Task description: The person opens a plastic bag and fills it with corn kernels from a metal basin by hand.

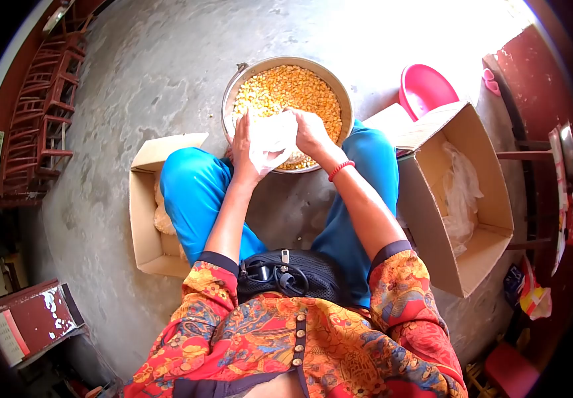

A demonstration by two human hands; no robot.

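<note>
A round metal pot (229, 93) full of yellow corn kernels (291, 86) stands on the floor in front of my knees. Over its near side, a whitish, thin plastic bag (274, 134) is stretched between my two hands. My left hand (244, 151) grips the bag's left side, fingers pointing up. On the other side my right hand (313, 135), with a red bracelet at the wrist, pinches the bag's upper right edge. Glare washes out the bag, so I cannot tell what is inside it.
To my left stands an open cardboard box (143, 225) with a filled bag (162, 215) partly hidden by my knee. On my right, another cardboard box (430, 229) holds a clear plastic bag (462, 199). A pink basin (427, 89) lies behind it. Red wooden chairs (54, 119) line the left wall.
</note>
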